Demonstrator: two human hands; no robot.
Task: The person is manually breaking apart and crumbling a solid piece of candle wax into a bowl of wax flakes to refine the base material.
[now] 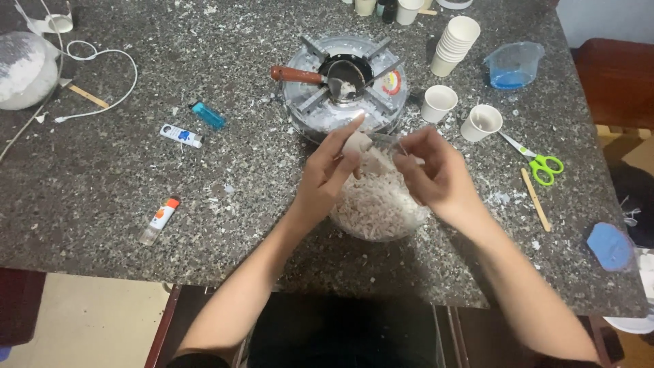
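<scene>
Wax chunk [356, 143] pinched in left hand [327, 174], above glass bowl [379, 204] at table [102, 204] centre; right hand [436, 174] grips small blade [387, 140]. Bowl almost full of shavings; chunk partly left. Burner [344, 85] at 12 o'clock.

There is one view only, from a camera on the person's head. It looks steeply down and forward over a speckled stone table [102, 197], whose near edge crosses the lower part of the picture with floor showing beneath at the left. Both forearms enter from the bottom, and the left hand [327, 174] and right hand [436, 170] meet near the centre, close to the lens. The table's far edge lies past the top border; its right edge shows.
</scene>
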